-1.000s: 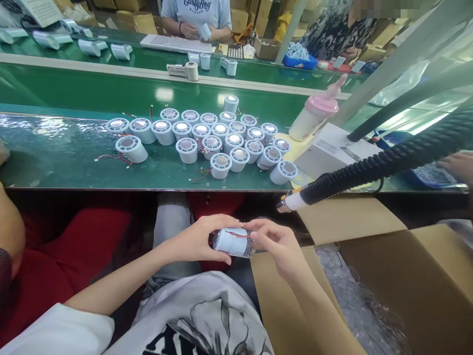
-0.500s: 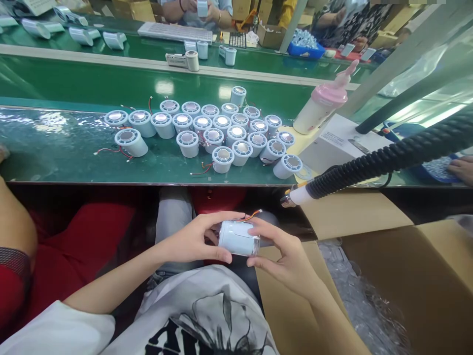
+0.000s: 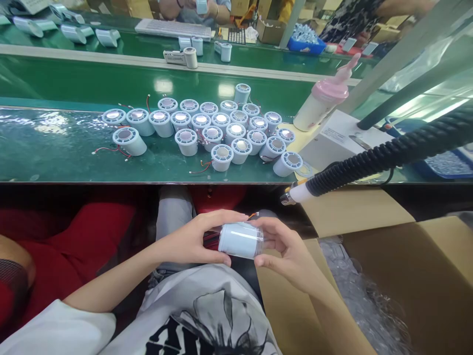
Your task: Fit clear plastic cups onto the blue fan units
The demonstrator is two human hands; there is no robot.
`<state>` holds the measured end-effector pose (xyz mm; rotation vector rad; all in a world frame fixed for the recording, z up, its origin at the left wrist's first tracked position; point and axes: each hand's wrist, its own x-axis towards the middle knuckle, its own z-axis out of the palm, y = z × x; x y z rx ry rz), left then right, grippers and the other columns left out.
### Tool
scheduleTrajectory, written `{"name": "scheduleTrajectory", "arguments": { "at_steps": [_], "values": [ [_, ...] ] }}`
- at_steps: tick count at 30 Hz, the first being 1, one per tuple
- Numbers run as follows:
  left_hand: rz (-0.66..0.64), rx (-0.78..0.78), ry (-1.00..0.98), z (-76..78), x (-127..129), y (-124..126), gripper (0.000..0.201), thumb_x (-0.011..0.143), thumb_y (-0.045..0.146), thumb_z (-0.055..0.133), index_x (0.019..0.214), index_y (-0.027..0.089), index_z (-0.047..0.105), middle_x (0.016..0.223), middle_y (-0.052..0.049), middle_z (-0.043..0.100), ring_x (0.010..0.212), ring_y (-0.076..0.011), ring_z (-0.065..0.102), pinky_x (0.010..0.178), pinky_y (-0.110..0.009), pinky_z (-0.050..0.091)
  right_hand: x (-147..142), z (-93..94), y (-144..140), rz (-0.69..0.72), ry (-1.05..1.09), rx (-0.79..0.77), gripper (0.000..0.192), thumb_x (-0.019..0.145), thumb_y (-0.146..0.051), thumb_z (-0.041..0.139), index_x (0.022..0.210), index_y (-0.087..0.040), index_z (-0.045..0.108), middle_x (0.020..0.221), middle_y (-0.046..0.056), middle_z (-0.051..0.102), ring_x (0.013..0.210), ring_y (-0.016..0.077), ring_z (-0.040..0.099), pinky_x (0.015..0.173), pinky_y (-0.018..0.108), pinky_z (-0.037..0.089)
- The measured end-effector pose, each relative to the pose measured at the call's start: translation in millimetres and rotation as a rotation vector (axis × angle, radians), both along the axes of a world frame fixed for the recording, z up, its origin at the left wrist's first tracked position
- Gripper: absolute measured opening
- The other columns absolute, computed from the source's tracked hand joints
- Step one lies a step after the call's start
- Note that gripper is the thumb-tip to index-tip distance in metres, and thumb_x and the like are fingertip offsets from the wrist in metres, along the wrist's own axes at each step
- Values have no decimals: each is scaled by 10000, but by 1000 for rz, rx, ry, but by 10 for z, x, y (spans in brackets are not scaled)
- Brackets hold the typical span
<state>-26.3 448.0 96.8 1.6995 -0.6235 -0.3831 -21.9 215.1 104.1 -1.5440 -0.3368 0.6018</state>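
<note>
Above my lap I hold a light-blue cylindrical housing [image 3: 237, 240] on its side, with a clear plastic cover [image 3: 260, 241] around its right end. My left hand [image 3: 207, 239] grips the left end, thumb below and fingers over the top. At the right end, my right hand [image 3: 283, 244] has its fingers and thumb closed on the clear cover. A thin wire with a small connector [image 3: 253, 215] sticks up behind the housing. On the green bench stand several similar light-blue cylinders [image 3: 221, 154] with vented round tops and red wires.
A black corrugated hose [image 3: 354, 160] with a metal tip reaches in from the right. Below it, an open cardboard box [image 3: 406, 276] holds clear plastic pieces [image 3: 364, 296]. A pink-lidded bottle [image 3: 321, 101] stands beside a white box [image 3: 328, 138]. Co-workers sit across the bench and at my left.
The clear cover now shows further out at the housing's right end, and my right hand has shifted slightly right. The housing has turned a little; its wire shows less.
</note>
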Motion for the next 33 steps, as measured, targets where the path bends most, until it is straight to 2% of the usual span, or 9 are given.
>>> {"name": "scheduleTrajectory", "arguments": {
  "at_steps": [7,11,16,21,24,26,29,33],
  "values": [
    [-9,50,-62,-6,12,20,771,649,193,762,1331,289,416,1378,-79,459,1272,-241,420,1066,-374,340,15,-26,22,-15,225,68,446,714,-375,724,1073,-240,496,1027,36,588,833,120,587,708,236,520],
    [-10,67,-70,2,16,25,760,656,205,756,1333,280,418,1378,-87,457,1271,-251,419,1070,-387,331,26,-40,56,-43,324,130,444,703,-436,715,1021,-214,498,914,12,598,723,95,590,624,213,531],
    [-14,62,-67,11,10,25,742,665,216,749,1332,274,427,1381,-91,455,1273,-263,416,1071,-396,325,22,-76,94,-66,407,143,430,723,-481,668,978,-201,465,768,-15,615,585,113,634,519,233,551],
    [-24,37,-51,17,9,7,725,678,222,740,1331,284,431,1384,-86,451,1281,-266,406,1071,-403,327,5,-105,135,-76,481,99,475,722,-628,565,862,-196,425,525,-35,598,422,127,604,358,172,457],
    [-30,4,-26,30,-4,-4,711,680,209,737,1323,282,443,1388,-88,447,1292,-269,391,1075,-412,324,5,-93,179,-72,557,101,526,686,-690,543,825,-200,410,473,-35,584,374,120,572,311,150,407],
    [-29,-35,47,37,-16,-10,716,673,200,743,1320,283,446,1395,-87,437,1298,-270,382,1066,-406,340,8,-87,205,-53,623,119,552,680,-713,520,852,-197,423,490,-15,606,356,116,557,296,147,389],
    [-16,-130,259,2,3,-31,750,666,179,749,1332,288,421,1414,-91,409,1278,-268,413,1026,-388,392,15,-127,223,-31,716,183,525,752,-687,445,907,-186,464,532,21,640,349,101,540,294,133,364],
    [0,-306,441,-190,197,-163,771,654,157,758,1333,275,413,1398,-114,432,1239,-262,463,1018,-398,389,46,-319,188,-169,810,273,508,874,-593,304,901,-144,541,529,42,629,334,64,496,303,106,328]
  ]
}}
